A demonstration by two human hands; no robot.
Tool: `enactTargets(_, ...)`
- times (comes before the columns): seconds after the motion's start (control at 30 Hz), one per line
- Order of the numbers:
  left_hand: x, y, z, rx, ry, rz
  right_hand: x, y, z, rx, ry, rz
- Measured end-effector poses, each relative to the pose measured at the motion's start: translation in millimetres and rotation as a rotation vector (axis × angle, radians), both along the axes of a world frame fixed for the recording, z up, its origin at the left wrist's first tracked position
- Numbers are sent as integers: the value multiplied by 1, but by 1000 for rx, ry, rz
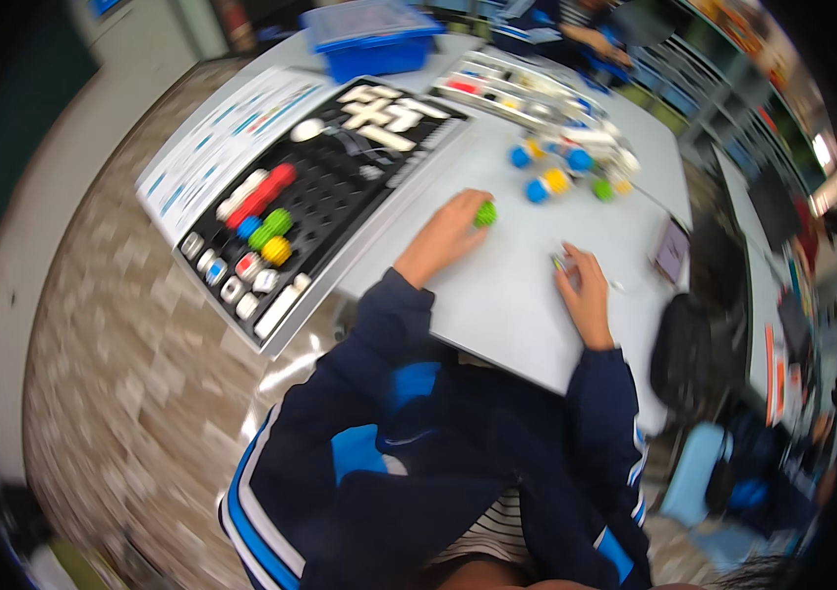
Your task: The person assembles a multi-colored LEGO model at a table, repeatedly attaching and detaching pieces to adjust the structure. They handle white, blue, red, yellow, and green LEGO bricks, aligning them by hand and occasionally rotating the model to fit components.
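Observation:
My left hand (446, 236) rests on the white table (497, 295) with its fingers closed around a small green knobbly ball (484, 213). My right hand (586, 290) lies further right on the table, its fingertips pinching a tiny light-coloured piece (559, 262). Both forearms are in dark blue sleeves. A little beyond the hands lies a loose cluster of blue, yellow and green balls (558, 169). To the left sits a black peg board (325, 192) carrying red, green, blue and yellow pieces.
A printed sheet (227, 143) lies left of the black board. A blue plastic bin (371, 37) and a long parts tray (517, 90) stand at the far end. Another person sits at the far right. A phone (671, 250) lies near the table's right edge.

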State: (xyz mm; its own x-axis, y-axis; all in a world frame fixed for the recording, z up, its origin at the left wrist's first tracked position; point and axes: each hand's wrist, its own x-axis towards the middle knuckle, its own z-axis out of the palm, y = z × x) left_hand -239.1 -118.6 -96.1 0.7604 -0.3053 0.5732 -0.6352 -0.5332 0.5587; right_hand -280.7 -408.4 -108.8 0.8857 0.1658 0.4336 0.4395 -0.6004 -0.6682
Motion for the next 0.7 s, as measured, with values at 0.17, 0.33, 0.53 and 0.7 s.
enactTargets(0.17, -85, 72, 35, -98, 153, 234, -18, 9, 20, -246, -42, 233)
enactTargets(0.33, -102, 141, 51, 177, 62, 827, 1, -32, 49, -206, -82, -68)
enactTargets(0.53, -76, 174, 28, 301, 236, 882, 18, -88, 59, -53, -80, -204)
enactTargets(0.7, -85, 180, 28, 143, 201, 801, 19, -104, 33, 139, -31, -276)
